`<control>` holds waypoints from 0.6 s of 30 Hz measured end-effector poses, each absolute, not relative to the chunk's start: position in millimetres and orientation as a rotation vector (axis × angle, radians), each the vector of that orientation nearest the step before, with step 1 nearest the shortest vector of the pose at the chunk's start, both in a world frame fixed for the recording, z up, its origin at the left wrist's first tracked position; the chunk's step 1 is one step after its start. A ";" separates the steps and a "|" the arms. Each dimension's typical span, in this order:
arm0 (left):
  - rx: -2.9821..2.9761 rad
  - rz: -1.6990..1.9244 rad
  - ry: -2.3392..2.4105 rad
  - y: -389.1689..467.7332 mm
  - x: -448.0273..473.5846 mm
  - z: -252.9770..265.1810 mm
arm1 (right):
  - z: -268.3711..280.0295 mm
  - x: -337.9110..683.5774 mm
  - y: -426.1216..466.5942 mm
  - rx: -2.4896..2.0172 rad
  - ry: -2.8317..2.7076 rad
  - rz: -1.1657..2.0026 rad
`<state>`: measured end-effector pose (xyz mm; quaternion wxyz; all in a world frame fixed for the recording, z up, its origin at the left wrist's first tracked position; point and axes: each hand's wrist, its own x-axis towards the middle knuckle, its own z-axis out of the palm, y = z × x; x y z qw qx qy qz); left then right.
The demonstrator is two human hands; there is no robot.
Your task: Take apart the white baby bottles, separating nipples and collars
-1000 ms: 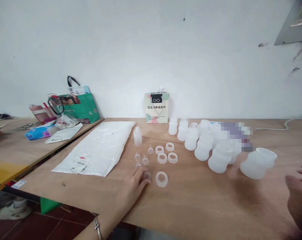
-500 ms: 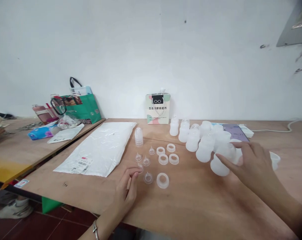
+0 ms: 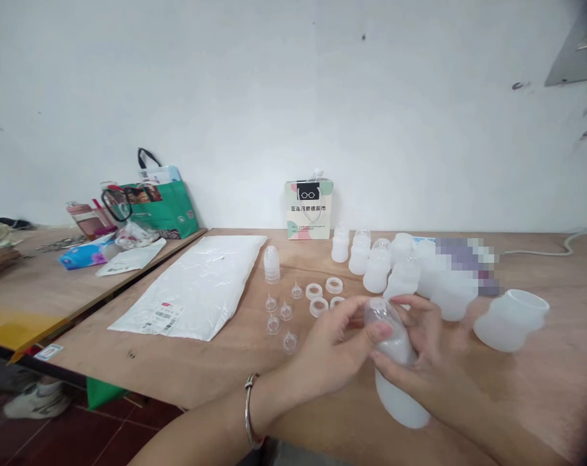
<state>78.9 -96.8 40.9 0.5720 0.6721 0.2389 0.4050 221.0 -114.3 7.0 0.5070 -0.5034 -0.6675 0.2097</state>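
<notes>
Near the table's front edge, a frosted baby bottle (image 3: 404, 396) with a clear dome cap leans toward its upper left. My left hand (image 3: 334, 343) is closed around the cap, its thumb pressing the side. Fingers of my right hand (image 3: 431, 349) wrap the bottle's neck and upper body. Left of my hands lie several clear nipples (image 3: 289, 343). Behind them are several white collar rings (image 3: 318, 306), partly covered by my left hand. A stack of clear caps (image 3: 272, 265) stands farther back.
Capped bottles (image 3: 377, 275) stand in a slanting row, with uncapped bottles (image 3: 509, 323) to their right. At left lies a white plastic mailer (image 3: 196, 278). A paper bag (image 3: 309, 217) stands by the wall. Another table holds a green bag (image 3: 174, 210) and tissues (image 3: 87, 254).
My right hand has brought a bottle from the row toward the front edge. My left hand has left the nipples and moved right onto the bottle's cap.
</notes>
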 end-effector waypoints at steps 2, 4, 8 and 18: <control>1.481 1.030 0.615 -90.7 76.7 36.5 | 12.9 214.1 -109.6 -1.213 -1.630 0.756; 1.389 1.156 0.690 -81.4 61.9 37.4 | 14.6 213.8 -109.3 -1.260 -1.687 0.896; 1.050 1.908 0.880 -43.5 1.2 53.7 | 4.7 226.2 -112.2 -1.424 -1.806 0.865; 1.921 0.942 1.767 39.5 -77.9 -10.2 | 1.9 229.4 -100.9 -1.167 -1.319 1.471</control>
